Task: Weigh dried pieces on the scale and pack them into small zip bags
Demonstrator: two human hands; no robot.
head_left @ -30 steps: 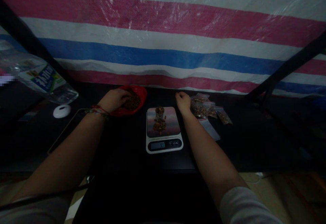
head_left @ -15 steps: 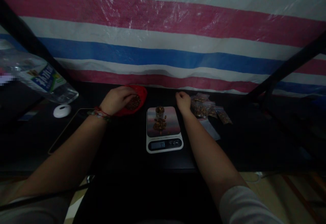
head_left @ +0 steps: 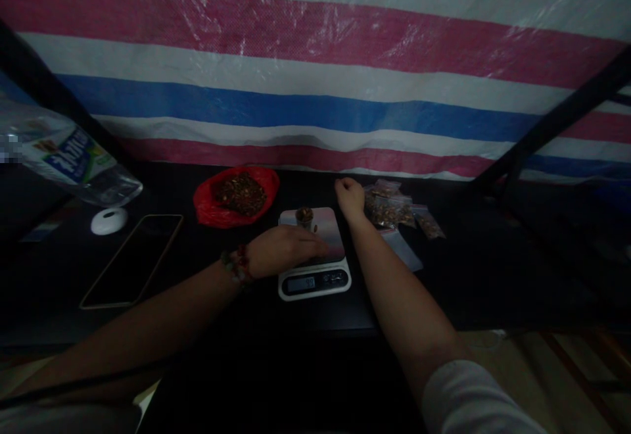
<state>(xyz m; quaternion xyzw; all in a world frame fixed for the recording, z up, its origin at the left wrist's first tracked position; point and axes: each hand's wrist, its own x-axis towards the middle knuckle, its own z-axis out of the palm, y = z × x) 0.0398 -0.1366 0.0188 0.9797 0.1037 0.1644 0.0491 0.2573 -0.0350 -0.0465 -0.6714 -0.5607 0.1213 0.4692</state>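
Where the desk (head_left: 473, 289) ends nearest the person, a scale (head_left: 331, 267) sits just in from the middle of the front edge, display turned toward the person, presumably so the figures can be read without leaning. Reading: looks like two nines; decimal point, if any, too small for me to make out.

Left hand (head_left: 286, 248): laid palm down across the near part of the scale's pan, fingers extended together. Underside hidden; I cannot tell whether it grasps anything, nor whether it bears on the pan.

Toward the desk's left front corner: phone (head_left: 133, 263), dark screen up, set aslant and well apart from the scale, likely to leave elbow room. Beside the right forearm, a flat bag (head_left: 406, 251).

On the pan's far left part: small cup (head_left: 305, 221), upright, which would keep its brown contents in. One loose piece (head_left: 316, 228) just right of it.

Right hand (head_left: 350, 198): beyond the scale's far right corner, fingers curled inward, nothing visible in it; seems simply parked. Just right, filled bags (head_left: 392, 210) heaped together, probably to stay separate from the loose pieces (head_left: 241, 192). Those lie in a red bag (head_left: 206, 207) toward the back edge, mouth spread wide, I judge for easy reach.

Behind the back edge: striped sheet (head_left: 315, 79).
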